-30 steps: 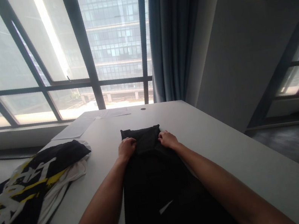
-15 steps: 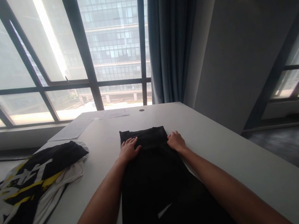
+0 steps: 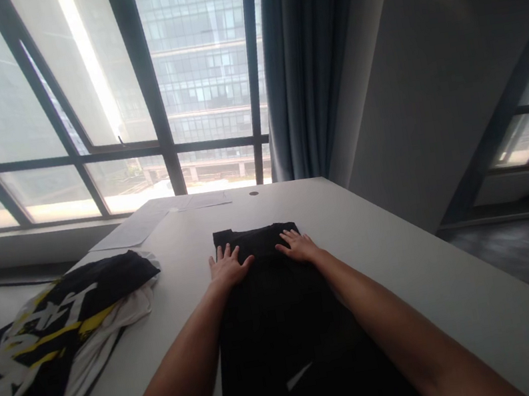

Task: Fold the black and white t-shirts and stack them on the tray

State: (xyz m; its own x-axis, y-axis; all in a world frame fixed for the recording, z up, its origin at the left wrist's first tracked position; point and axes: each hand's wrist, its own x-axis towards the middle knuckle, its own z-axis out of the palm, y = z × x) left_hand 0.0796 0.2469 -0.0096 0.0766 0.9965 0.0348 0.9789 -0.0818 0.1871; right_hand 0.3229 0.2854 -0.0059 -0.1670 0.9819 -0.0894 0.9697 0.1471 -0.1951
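Both my hands grip nothing: the left hand point(image 3: 229, 268), fingers spread, rests near the far left corner of the black cloth point(image 3: 271, 332), laid lengthwise on the white table point(image 3: 406, 255); the right hand point(image 3: 297, 245) mirrors it. I'd best smooth outward, pressing evenly.

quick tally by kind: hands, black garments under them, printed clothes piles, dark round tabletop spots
Left hand and right hand: 2
Black garment: 1
Printed clothes pile: 1
Dark round spot: 1
Total: 5
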